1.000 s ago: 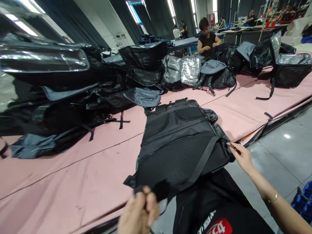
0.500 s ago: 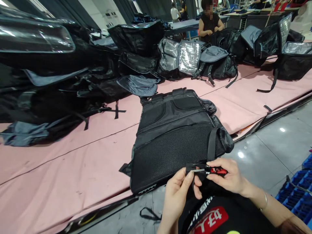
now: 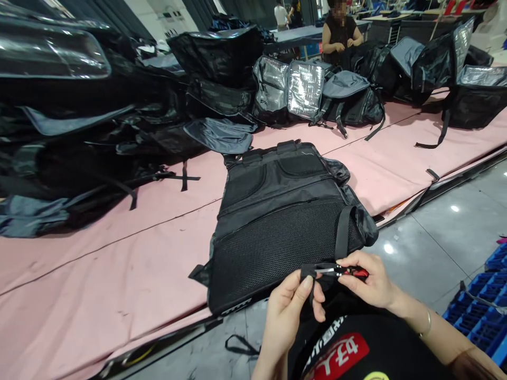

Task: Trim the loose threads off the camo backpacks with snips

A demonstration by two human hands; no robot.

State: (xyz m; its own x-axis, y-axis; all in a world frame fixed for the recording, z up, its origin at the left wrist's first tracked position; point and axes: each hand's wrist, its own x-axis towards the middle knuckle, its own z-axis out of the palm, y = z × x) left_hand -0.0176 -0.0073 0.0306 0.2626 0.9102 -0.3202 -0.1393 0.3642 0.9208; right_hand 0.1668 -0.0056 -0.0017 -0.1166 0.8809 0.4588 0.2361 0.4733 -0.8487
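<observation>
A black backpack (image 3: 273,232) lies flat at the table's near edge, its mesh back panel facing up. My left hand (image 3: 285,306) pinches the end of a black webbing strap (image 3: 308,271) between thumb and fingers, just off the pack's lower edge. Closed around red-handled thread snips (image 3: 355,272) is my right hand (image 3: 372,279). The blades point left at the strap end and stand slightly apart; whether they touch the webbing I cannot tell. Another wide strap (image 3: 344,232) loops up over the pack's right side, near my right hand.
A pink-covered table (image 3: 158,274) runs under the pack. Black bags (image 3: 43,116) are heaped on the left, and silver-lined bags (image 3: 304,89) stand behind. Across the table is another person (image 3: 340,34). Blue plastic pallets (image 3: 479,301) sit on the floor at right.
The snips' blades have spread a little and shifted off the strap end toward the right. My left hand still pinches the webbing. The whole view has moved slightly.
</observation>
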